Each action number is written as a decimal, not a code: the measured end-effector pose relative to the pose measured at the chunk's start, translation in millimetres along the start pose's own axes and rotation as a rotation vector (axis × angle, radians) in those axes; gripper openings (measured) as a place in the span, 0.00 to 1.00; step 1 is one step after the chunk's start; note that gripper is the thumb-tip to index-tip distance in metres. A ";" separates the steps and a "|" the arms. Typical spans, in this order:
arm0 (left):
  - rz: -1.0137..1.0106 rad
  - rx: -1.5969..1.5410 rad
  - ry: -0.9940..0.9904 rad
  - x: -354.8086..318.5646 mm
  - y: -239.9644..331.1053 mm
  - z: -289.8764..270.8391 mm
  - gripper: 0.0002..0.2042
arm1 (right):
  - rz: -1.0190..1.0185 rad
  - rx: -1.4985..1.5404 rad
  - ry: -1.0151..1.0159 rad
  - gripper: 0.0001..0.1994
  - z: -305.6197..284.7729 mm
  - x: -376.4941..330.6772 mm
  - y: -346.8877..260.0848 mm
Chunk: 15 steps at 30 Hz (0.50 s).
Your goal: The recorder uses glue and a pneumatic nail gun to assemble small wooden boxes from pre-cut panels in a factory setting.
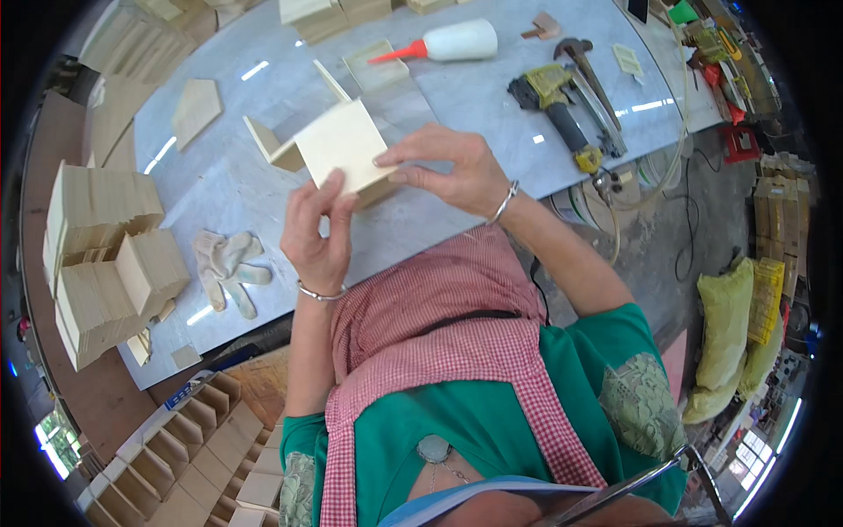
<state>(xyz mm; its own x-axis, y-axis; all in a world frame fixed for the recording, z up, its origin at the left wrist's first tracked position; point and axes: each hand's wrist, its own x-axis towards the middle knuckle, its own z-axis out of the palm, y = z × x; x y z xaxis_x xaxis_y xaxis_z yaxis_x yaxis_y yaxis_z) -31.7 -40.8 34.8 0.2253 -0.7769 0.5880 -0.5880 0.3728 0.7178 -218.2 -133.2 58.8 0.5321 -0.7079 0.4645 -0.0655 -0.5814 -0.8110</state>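
Note:
A square, pale wooden panel (pixel 341 145) lies on top of a small wooden frame (pixel 286 158), whose upright boards stick out to its left and behind it. My left hand (pixel 318 230) pinches the panel's near left corner between thumb and fingers. At the right edge, my right hand (pixel 452 169) grips the same panel, its thumb lower against the side. A white squeeze bottle (pixel 461 41) with a red nozzle rests beyond the panel, its tip over a thin wooden piece (pixel 378 68). How the boards underneath are joined is hidden.
Right of my hands lie a yellow-and-black nail gun (pixel 562 114) and a hammer (pixel 590 75). On the left are a stained work glove (pixel 230 268), stacked wooden boards (pixel 101 206) and a five-sided wooden piece (pixel 197 111). Finished-looking compartment boxes (pixel 167 448) stand below the table's left edge.

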 end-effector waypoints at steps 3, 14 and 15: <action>0.032 0.081 -0.024 1.9 6.4 -1.8 0.13 | -0.020 -0.062 0.047 0.11 4.6 -2.7 -1.0; 0.034 0.030 0.021 0.1 6.0 1.8 0.14 | -0.059 -0.070 0.099 0.13 9.8 -3.1 -0.1; 0.036 0.035 0.025 -0.4 5.9 2.2 0.14 | -0.055 -0.077 0.101 0.13 9.9 -3.1 -0.2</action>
<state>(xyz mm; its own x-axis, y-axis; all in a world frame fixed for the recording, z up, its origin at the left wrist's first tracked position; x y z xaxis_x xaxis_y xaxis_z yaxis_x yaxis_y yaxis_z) -36.9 -39.4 38.0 0.2224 -0.7499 0.6230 -0.6226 0.3825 0.6827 -211.5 -126.9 54.1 0.4496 -0.7086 0.5438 -0.1050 -0.6465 -0.7557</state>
